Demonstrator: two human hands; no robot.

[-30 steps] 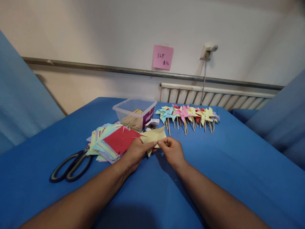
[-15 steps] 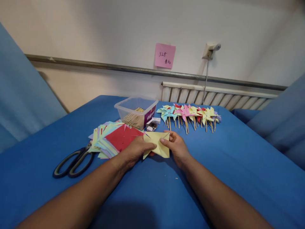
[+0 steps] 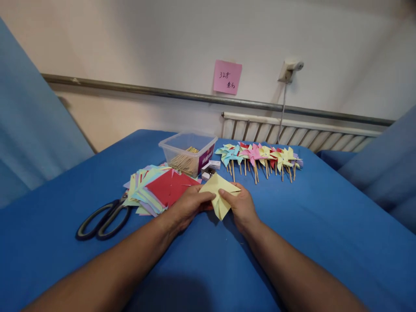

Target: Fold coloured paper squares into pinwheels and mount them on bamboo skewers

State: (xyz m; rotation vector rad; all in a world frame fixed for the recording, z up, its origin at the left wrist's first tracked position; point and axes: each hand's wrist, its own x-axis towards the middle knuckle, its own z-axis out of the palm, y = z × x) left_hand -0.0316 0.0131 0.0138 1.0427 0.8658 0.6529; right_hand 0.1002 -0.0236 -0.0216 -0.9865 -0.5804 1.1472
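Observation:
Both my hands hold a yellow paper square (image 3: 219, 191) just above the blue table (image 3: 325, 225). My left hand (image 3: 188, 206) pinches its left side, thumb and fingers closed on the paper. My right hand (image 3: 241, 207) pinches the middle, where flaps are folded in. A pile of coloured paper squares (image 3: 156, 190), red on top, lies just left of my left hand. A row of finished paper pinwheels on wooden sticks (image 3: 260, 158) lies beyond my right hand.
Black scissors (image 3: 102, 219) lie at the left of the paper pile. A clear plastic box with wooden sticks (image 3: 186, 154) stands behind the pile, with a small box of pins (image 3: 208, 170) beside it. A pink note (image 3: 227, 77) hangs on the wall behind.
The yellow paper has been turned and its corners folded toward the middle between my fingers. Both hands stayed in about the same spot.

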